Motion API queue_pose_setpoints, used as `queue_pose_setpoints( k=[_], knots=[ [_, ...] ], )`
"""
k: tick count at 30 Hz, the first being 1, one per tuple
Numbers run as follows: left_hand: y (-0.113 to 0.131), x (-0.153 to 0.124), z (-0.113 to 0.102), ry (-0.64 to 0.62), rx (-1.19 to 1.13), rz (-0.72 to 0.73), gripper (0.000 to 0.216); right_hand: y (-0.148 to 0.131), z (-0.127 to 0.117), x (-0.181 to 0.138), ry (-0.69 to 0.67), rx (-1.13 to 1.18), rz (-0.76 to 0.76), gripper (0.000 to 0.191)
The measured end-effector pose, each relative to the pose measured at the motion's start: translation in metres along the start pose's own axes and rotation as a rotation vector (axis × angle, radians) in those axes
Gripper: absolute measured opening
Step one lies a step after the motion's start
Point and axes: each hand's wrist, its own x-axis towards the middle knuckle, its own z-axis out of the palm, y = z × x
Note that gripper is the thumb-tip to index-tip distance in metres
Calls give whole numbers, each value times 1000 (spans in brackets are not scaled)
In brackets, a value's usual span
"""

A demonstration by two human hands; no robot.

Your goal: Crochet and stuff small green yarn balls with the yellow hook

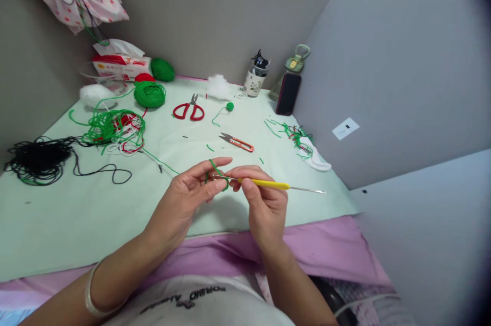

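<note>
My left hand (192, 190) pinches a small loop of green yarn (225, 184) between thumb and fingers. A strand of the same yarn passes over the raised index finger and trails left across the table. In my right hand (266, 203) is a double-ended crochet hook (268, 184) with a yellow grip, held like a pen. Its left tip meets the green loop at my left fingertips, while the other silver end points right. Just beyond my hands lie orange-handled thread snips (237, 142). The exact stitch at the hook tip is too small to make out.
Red-handled scissors (188, 110), a small green ball (229, 106) and white stuffing (218, 87) lie further back. Tangled green yarn (102, 129) and black cord (40, 158) spread at left. A phone (288, 94) leans against a bottle (295, 64); yarn scraps (293, 134) lie nearby.
</note>
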Motion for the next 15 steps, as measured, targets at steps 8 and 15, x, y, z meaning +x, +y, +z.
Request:
queue_pose_setpoints(
  k=[8, 15],
  knots=[
    [-1, 3, 0, 0, -262, -176, 43, 8, -5, -8, -64, -580, -475, 34],
    [-2, 5, 1, 73, -198, -10, 47, 5, -3, -1, 48, -265, -204, 21]
  ],
)
